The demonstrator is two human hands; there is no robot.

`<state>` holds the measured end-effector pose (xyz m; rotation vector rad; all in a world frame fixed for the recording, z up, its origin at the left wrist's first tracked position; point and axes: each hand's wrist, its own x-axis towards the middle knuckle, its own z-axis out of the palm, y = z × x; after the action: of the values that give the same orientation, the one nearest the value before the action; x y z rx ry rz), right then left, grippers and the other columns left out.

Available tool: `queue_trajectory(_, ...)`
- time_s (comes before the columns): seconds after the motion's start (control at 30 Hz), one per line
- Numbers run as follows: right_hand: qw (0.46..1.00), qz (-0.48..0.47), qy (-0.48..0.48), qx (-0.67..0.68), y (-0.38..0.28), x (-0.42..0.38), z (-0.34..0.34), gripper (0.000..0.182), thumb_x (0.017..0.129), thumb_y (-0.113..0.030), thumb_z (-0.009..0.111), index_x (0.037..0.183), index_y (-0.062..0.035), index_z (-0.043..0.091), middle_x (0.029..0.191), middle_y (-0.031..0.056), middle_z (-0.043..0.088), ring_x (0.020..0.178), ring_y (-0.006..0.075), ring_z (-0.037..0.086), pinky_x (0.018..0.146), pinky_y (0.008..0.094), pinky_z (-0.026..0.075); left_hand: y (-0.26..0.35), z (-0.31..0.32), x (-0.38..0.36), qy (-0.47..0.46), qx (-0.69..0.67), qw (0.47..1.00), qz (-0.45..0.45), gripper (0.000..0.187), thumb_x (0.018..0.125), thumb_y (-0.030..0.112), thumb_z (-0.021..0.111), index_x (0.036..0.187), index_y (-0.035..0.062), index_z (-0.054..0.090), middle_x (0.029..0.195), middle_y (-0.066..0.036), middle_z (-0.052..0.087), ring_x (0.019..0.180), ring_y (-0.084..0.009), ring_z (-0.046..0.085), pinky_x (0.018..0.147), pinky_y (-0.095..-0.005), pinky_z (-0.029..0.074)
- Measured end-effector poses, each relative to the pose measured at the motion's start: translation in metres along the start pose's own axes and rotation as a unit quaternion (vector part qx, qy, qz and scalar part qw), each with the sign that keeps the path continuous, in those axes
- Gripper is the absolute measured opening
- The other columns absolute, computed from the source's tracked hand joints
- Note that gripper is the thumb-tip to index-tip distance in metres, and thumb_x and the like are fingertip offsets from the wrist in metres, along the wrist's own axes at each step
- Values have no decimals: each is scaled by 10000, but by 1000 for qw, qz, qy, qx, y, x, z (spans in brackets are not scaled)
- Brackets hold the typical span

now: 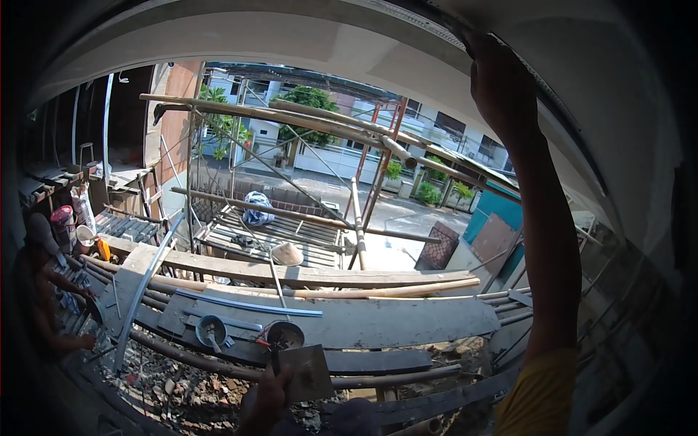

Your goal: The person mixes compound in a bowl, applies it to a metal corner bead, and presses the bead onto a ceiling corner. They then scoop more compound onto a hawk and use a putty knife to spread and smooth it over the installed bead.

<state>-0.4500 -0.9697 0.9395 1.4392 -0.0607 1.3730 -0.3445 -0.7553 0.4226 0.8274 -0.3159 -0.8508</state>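
Note:
My right hand (502, 83) is raised to the pale ceiling edge, its fingers closed; a dark, thin thing shows at the fingertips, too shadowed to name. The arm is stretched up, with a yellow sleeve. Low in the view, my left hand (270, 396) is wrapped round a flat rectangular plasterer's hawk (309, 372), which is grey with a darker smear on top. Just beyond it stands a dark round pan (285, 335) with grey material inside. A blue-grey bowl (211, 332) holding a pale tool sits to its left on the planks.
Scaffold planks (392, 320) and bamboo poles (313, 211) cross in front of me. Rubble (196, 392) lies below. At far left a co-worker (51, 298) bends beside a curved metal strip (149, 280). A conical hat (287, 253) rests on a lower slatted platform.

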Motion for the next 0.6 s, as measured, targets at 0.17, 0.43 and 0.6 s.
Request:
queue_trajectory(0.17, 999, -5, -18, -45, -5, 6, 10, 119, 872, -106, 560, 982, -65, 544, 846, 113, 628, 756, 242, 657, 653, 374, 550, -2, -7, 1, 7, -10, 1000, -1, 321, 931, 107, 497, 1229, -1, 451, 1061, -132, 599, 935, -242, 642, 798, -380, 567)
queue_trajectory(0.43, 979, 25, 34, -200, -28, -1, 41, 224, 899, -106, 522, 1109, -32, 495, 1009, 162, 607, 837, 257, 653, 629, 378, 570, 6, 1, -1, -10, -13, 999, -29, 292, 947, 131, 511, 1210, 15, 459, 1021, -108, 598, 883, -204, 639, 747, -337, 566)
queue_trajectory(0.6, 996, 34, -47, -68, -25, -5, 29, 316, 880, -74, 527, 1193, -58, 485, 1050, 137, 612, 866, 250, 657, 624, 383, 573, 2, -12, 2, 7, 8, 1000, -18, 413, 962, 150, 501, 1325, 21, 354, 1159, -133, 552, 961, -208, 611, 789, -311, 545)
